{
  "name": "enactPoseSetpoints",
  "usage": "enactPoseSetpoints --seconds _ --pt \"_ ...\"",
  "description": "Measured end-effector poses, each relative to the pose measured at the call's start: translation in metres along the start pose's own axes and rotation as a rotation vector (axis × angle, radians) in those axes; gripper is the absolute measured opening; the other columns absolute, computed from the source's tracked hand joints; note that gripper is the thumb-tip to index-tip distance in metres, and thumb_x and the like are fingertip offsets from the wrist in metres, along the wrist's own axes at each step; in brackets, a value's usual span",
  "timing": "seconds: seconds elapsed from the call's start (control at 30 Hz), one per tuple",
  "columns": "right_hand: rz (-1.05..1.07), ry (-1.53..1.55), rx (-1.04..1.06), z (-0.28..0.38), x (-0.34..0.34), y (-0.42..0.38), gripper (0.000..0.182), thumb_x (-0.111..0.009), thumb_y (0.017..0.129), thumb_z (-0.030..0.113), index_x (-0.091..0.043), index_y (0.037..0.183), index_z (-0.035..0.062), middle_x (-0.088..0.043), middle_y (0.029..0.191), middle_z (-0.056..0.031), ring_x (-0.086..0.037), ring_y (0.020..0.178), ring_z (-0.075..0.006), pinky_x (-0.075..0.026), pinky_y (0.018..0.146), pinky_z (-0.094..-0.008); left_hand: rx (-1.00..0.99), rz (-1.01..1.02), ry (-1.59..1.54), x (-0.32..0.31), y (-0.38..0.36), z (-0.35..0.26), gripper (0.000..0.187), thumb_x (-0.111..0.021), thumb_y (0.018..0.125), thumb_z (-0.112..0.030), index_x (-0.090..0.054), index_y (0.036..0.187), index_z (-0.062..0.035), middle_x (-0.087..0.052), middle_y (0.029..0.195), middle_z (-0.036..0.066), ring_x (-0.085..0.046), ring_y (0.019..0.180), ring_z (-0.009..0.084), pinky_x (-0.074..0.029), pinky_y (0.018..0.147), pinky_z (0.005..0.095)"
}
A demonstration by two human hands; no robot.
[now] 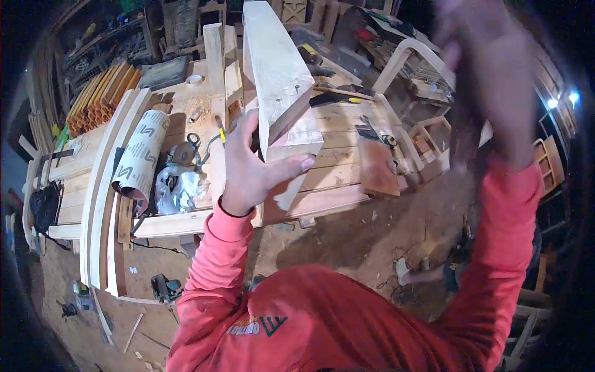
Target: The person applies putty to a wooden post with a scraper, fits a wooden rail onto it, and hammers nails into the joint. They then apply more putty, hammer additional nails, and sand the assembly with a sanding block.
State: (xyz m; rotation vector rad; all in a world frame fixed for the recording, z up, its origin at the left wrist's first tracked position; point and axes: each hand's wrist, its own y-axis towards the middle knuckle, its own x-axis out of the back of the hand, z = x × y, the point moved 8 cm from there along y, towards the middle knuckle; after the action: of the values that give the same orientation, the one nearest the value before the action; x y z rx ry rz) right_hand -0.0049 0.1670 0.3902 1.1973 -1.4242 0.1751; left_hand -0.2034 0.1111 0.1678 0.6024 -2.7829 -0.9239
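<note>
My left hand (257, 167) grips the near end of a wooden frame, its thumb pressed along the pale end block. A long thick wooden beam (276, 62) rises away from that end, with small dark marks near its tip. High on the right is my right hand (489, 56), smeared by motion, its fingers seeming curled. A dark, blurred long shape (466, 118) hangs beside it; its kind cannot be made out. Just right of the beam, a dark tool with a yellow tip (354, 100) lies on the slatted wooden table (334, 158).
On the table's left are a printed roll of sheet (144, 149), a plastic bag (176, 189), tape (194, 80) and stacked orange-brown wood strips (102, 96). Long curved boards (99, 198) lean at the left. A curved wooden frame (409, 53) stands right. Offcuts and a power tool (166, 288) lie on the floor.
</note>
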Motion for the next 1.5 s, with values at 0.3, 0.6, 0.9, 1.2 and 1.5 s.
enactPoseSetpoints --seconds 0.3,0.6,0.9,1.2,1.5 --pt "-0.076 0.614 -0.034 -0.070 0.018 -0.005 0.020 -0.057 0.096 0.024 -0.067 0.101 0.0073 -0.065 0.076 -0.0091 -0.062 0.061 -0.0197 -0.049 0.058 -0.0336 0.031 0.029 -0.056 -0.003 -0.001 0.003 0.071 -0.091 0.061 -0.031 -0.060 0.116 0.0020 -0.067 0.101 0.009 -0.062 0.091 0.0167 -0.049 0.085 0.0315" --pt "-0.056 0.537 0.070 0.036 -0.004 -0.013 0.042 -0.063 0.095 0.030 -0.061 0.128 0.0044 -0.063 0.079 -0.0051 -0.054 0.065 -0.0079 -0.043 0.060 -0.0224 -0.014 0.001 -0.031 -0.003 0.002 -0.008 0.068 -0.090 0.063 -0.029 -0.061 0.117 0.0021 -0.067 0.102 0.008 -0.062 0.091 0.0153 -0.049 0.086 0.0309" --pt "-0.038 0.725 0.218 0.051 -0.042 -0.028 0.037 -0.059 0.095 0.025 -0.059 0.121 -0.0003 -0.064 0.084 -0.0090 -0.062 0.072 -0.0164 -0.050 0.064 -0.0328 0.134 0.080 0.012 -0.004 -0.006 0.008 0.071 -0.083 0.066 -0.024 -0.059 0.126 0.0045 -0.068 0.115 0.013 -0.063 0.103 0.0186 -0.047 0.094 0.0318" --pt "0.053 1.495 -0.914 0.027 -0.293 -0.193 0.023 -0.059 0.097 0.023 -0.056 0.102 0.0005 -0.057 0.067 -0.0047 -0.060 0.054 -0.0155 -0.048 0.046 -0.0327 -0.123 0.078 0.239 0.007 -0.027 0.032 0.030 -0.060 0.089 -0.005 -0.066 0.118 -0.0012 -0.071 0.107 0.012 -0.066 0.094 0.0237 -0.052 0.083 0.0348" --pt "0.706 1.273 -0.649 0.042 -0.467 -0.204 0.034 -0.069 0.081 0.028 -0.068 0.089 -0.0055 -0.069 0.077 -0.0234 -0.070 0.072 -0.0357 -0.055 0.068 -0.0463 -0.505 -0.132 0.595 0.092 -0.091 0.065 0.040 -0.053 0.096 -0.023 -0.051 0.130 -0.0021 -0.063 0.107 0.014 -0.063 0.088 0.0298 -0.053 0.082 0.0429"
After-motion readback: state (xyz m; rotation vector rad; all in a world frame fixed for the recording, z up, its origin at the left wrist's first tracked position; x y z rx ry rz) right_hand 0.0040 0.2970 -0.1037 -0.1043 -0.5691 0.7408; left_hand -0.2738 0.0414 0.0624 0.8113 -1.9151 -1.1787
